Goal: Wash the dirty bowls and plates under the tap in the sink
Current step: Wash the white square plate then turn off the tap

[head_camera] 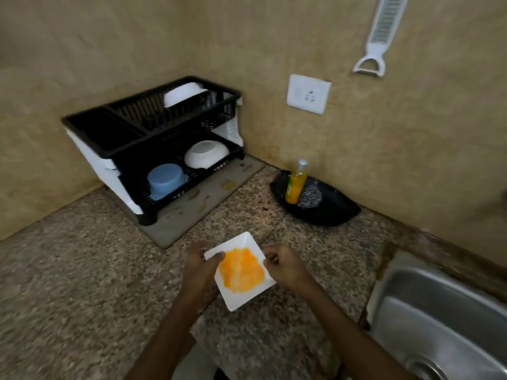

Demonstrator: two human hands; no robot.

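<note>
A square white plate (238, 296) smeared with orange food is held over the granite counter in front of me. My left hand (199, 266) grips its left edge, thumb on top of the rim. My right hand (284, 266) pinches its right edge with curled fingers. The steel sink (439, 311) lies to the right at the frame's lower corner. No tap is in view.
A black two-tier dish rack (153, 138) stands in the corner, holding a white bowl (206, 154), a blue bowl (166, 180) and a white dish (184, 93) on top. A black tray (329, 212) with an orange soap bottle (296, 183) and a steel scrubber (310, 197) sits by the wall.
</note>
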